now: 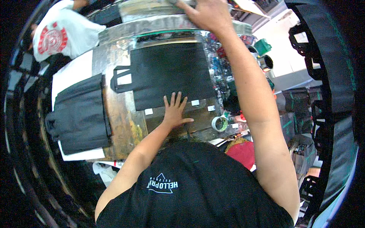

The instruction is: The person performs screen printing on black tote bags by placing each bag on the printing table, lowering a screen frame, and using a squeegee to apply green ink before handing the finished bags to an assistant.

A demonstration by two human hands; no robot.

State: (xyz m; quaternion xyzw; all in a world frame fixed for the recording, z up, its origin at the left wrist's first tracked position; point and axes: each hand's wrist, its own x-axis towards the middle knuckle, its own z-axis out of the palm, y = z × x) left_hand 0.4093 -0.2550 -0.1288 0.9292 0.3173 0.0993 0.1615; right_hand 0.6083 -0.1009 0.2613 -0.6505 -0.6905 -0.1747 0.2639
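A black fabric tote bag [171, 72] lies flat on the worn board [159, 123], its handle loop pointing left. My left hand [174, 114] is at the bag's near edge, fingers spread and palm down. The fingertips touch the black fabric, and the hand is empty. My right arm reaches far forward. The right hand [213, 15] is over a stained, pale frame [152, 26] at the far side, thumb stretched left. Its other fingers run out of the picture, so its grip is hidden. Small white pieces [195, 102] are stuck along the board near the left hand.
A pile of black bags [81, 114] lies on white sheets at the left. A tape roll [219, 124] sits at the board's near right corner. Cans [267, 62] and a green container [262, 47] stand beyond my right arm. A person in a white shirt [66, 32] is at the far left.
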